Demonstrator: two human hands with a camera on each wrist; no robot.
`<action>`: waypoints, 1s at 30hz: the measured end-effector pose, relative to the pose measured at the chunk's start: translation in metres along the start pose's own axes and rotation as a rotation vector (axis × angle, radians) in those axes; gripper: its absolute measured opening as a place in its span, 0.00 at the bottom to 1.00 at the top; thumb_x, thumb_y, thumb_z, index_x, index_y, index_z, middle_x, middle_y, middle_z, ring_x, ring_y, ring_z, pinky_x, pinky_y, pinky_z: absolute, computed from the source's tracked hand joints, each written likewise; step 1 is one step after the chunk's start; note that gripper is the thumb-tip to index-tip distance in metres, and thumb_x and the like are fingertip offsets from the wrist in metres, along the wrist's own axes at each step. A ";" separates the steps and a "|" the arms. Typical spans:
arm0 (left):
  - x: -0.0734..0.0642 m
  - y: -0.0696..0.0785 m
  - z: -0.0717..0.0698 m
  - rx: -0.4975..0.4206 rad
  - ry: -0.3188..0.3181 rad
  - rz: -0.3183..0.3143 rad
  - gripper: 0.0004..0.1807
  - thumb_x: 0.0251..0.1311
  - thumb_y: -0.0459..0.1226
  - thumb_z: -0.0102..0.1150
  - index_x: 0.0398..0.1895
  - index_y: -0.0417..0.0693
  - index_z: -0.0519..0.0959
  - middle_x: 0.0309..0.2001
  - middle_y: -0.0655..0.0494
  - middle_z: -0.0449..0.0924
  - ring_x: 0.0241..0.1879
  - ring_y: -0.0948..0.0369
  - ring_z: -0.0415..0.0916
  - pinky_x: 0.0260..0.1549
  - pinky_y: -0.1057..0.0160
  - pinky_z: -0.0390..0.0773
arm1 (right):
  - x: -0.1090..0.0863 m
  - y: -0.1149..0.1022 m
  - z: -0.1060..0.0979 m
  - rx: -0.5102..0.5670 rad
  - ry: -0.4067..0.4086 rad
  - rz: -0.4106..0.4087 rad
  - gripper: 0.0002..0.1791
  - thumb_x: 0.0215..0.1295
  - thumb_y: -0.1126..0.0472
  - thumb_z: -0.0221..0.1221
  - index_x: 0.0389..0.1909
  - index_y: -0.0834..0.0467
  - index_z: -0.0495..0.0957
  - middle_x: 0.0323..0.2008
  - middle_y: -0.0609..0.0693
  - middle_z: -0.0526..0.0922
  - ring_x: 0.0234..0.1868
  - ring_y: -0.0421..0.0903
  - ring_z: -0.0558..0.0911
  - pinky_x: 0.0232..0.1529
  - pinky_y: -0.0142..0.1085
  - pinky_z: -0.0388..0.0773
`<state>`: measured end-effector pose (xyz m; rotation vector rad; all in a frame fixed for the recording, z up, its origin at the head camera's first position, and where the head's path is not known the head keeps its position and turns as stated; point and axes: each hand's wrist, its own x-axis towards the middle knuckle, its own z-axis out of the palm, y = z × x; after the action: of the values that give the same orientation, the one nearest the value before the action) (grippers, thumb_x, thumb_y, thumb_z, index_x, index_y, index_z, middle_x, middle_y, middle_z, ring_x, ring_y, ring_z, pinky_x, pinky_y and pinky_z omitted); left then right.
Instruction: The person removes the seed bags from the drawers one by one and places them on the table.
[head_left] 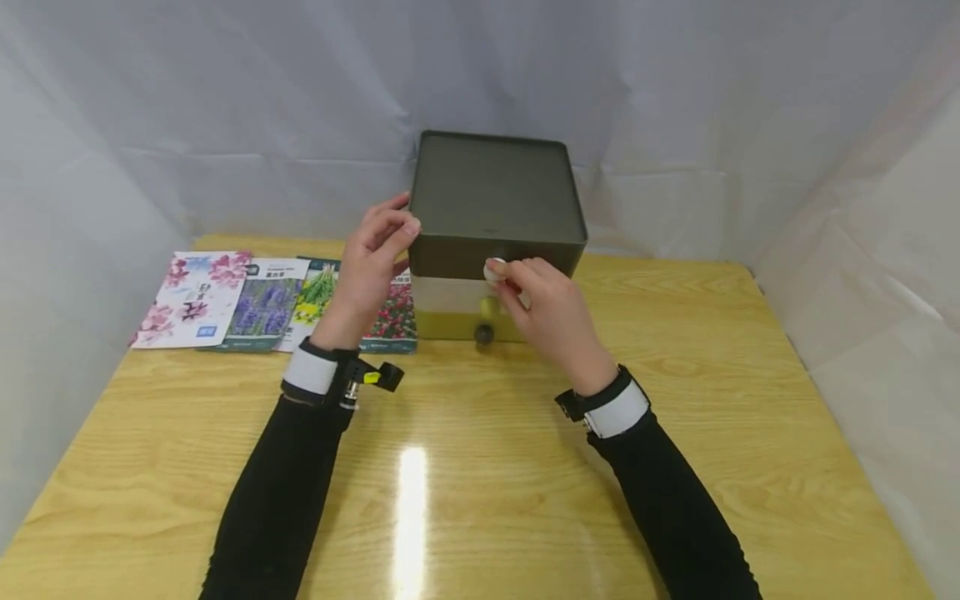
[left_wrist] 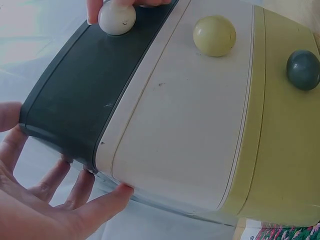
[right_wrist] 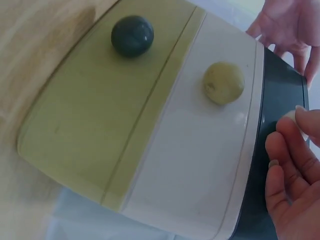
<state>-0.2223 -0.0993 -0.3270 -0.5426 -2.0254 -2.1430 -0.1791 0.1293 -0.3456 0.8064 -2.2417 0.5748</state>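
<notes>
A small three-drawer box (head_left: pixel 495 183) stands on the table, its top and upper drawer (left_wrist: pixel 75 80) dark green, the middle drawer (right_wrist: pixel 175 145) white and the bottom one (right_wrist: pixel 95 105) yellow-green. My right hand (head_left: pixel 551 312) pinches the white knob (left_wrist: pixel 117 18) of the upper drawer between thumb and fingers. My left hand (head_left: pixel 367 275) rests against the box's left side, fingertips touching it near the upper and middle drawers. A yellow knob (left_wrist: pixel 214 35) sits on the middle drawer, and a dark knob (right_wrist: pixel 132 36) on the bottom one. All the drawers look closed.
Left of the box lie several flower-picture packets, partly overlapping: a pink blossom one (head_left: pixel 187 300), a purple flower one (head_left: pixel 266 308), a yellow-and-green one (head_left: pixel 318 292) and a red flower one (head_left: pixel 393 317). A pale cloth (head_left: pixel 300 100) hangs behind the wooden table (head_left: pixel 510 500).
</notes>
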 end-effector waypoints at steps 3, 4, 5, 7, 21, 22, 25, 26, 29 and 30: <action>0.000 -0.001 0.000 -0.007 -0.006 0.001 0.12 0.62 0.47 0.53 0.36 0.47 0.75 0.64 0.61 0.59 0.60 0.59 0.63 0.51 0.41 0.64 | -0.006 0.000 0.004 -0.001 -0.011 0.001 0.16 0.64 0.59 0.55 0.53 0.55 0.74 0.27 0.47 0.78 0.27 0.41 0.73 0.27 0.33 0.70; 0.001 -0.001 0.000 -0.007 -0.011 0.001 0.12 0.62 0.47 0.53 0.36 0.47 0.75 0.64 0.61 0.59 0.60 0.59 0.63 0.51 0.41 0.64 | -0.009 0.000 0.004 0.006 -0.014 0.007 0.19 0.63 0.60 0.56 0.55 0.55 0.73 0.26 0.47 0.77 0.26 0.41 0.73 0.25 0.33 0.70; 0.001 -0.002 0.000 -0.007 -0.016 0.002 0.12 0.62 0.47 0.53 0.36 0.47 0.75 0.65 0.61 0.59 0.60 0.59 0.62 0.51 0.42 0.64 | -0.012 -0.001 0.005 0.020 -0.016 0.014 0.20 0.63 0.61 0.56 0.56 0.56 0.71 0.26 0.46 0.77 0.25 0.40 0.73 0.25 0.33 0.69; 0.001 -0.002 0.000 -0.006 -0.023 0.003 0.13 0.62 0.47 0.53 0.37 0.47 0.75 0.65 0.61 0.58 0.60 0.59 0.62 0.51 0.42 0.64 | -0.018 -0.001 0.007 0.060 -0.015 0.025 0.20 0.61 0.62 0.57 0.55 0.57 0.70 0.24 0.46 0.76 0.24 0.39 0.73 0.24 0.33 0.71; 0.001 -0.003 0.000 0.007 -0.039 0.008 0.14 0.62 0.47 0.52 0.38 0.46 0.75 0.65 0.62 0.58 0.61 0.61 0.61 0.52 0.42 0.64 | -0.034 0.009 0.024 -0.074 -0.142 0.081 0.12 0.66 0.51 0.53 0.45 0.51 0.75 0.28 0.44 0.78 0.26 0.37 0.75 0.22 0.30 0.68; 0.001 -0.002 0.000 0.010 -0.037 0.011 0.14 0.62 0.47 0.52 0.38 0.46 0.75 0.65 0.62 0.58 0.61 0.61 0.62 0.52 0.42 0.64 | -0.034 0.009 0.026 -0.054 -0.150 0.082 0.13 0.65 0.50 0.53 0.46 0.51 0.75 0.28 0.43 0.78 0.26 0.37 0.74 0.23 0.30 0.69; 0.001 -0.003 -0.002 0.015 -0.030 0.014 0.13 0.62 0.47 0.53 0.39 0.47 0.76 0.65 0.62 0.58 0.60 0.61 0.62 0.52 0.42 0.64 | -0.034 0.011 0.031 0.059 -0.155 0.102 0.14 0.64 0.51 0.55 0.48 0.51 0.77 0.28 0.42 0.77 0.26 0.37 0.72 0.25 0.30 0.69; 0.001 -0.003 -0.002 0.014 -0.029 0.013 0.13 0.62 0.47 0.53 0.39 0.47 0.76 0.65 0.62 0.58 0.60 0.61 0.62 0.52 0.42 0.64 | -0.034 0.011 0.032 0.095 -0.153 0.112 0.14 0.63 0.51 0.56 0.48 0.51 0.77 0.27 0.42 0.76 0.25 0.37 0.71 0.26 0.30 0.68; 0.000 -0.002 -0.005 0.006 -0.028 0.010 0.14 0.61 0.47 0.54 0.39 0.46 0.77 0.65 0.62 0.59 0.60 0.61 0.62 0.52 0.43 0.64 | -0.034 0.010 0.035 0.150 -0.144 0.134 0.13 0.63 0.53 0.56 0.46 0.52 0.78 0.26 0.42 0.75 0.24 0.36 0.69 0.25 0.30 0.68; 0.000 -0.002 -0.006 0.006 -0.029 0.009 0.14 0.61 0.47 0.54 0.40 0.46 0.77 0.65 0.62 0.59 0.60 0.61 0.62 0.52 0.43 0.65 | -0.033 0.009 0.035 0.148 -0.143 0.132 0.13 0.63 0.53 0.57 0.45 0.52 0.78 0.25 0.42 0.75 0.24 0.36 0.69 0.25 0.30 0.68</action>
<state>-0.2238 -0.1054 -0.3291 -0.5842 -2.0396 -2.1359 -0.1817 0.1279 -0.3943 0.7979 -2.4184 0.7750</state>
